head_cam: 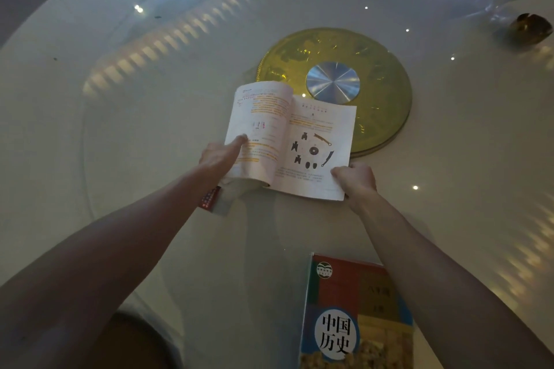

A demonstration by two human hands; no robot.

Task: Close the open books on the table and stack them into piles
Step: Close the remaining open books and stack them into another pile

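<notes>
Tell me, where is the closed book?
The closed book lies at the bottom of the head view, under the right arm, nearer the person than the open book.

Glossy round table point(150, 159): open book point(290, 141), closed book point(356, 314), possibly gold turntable base point(383, 93).

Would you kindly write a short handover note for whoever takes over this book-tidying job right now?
Left hand: thumb pressed on the left page of the open book, fingers under it.
Right hand: gripping the book's lower right corner.
The open book overlaps the gold disc at the table centre.
Done: one closed history book lies near the front edge.
Left: close the open book and stack it on the closed one.
</notes>
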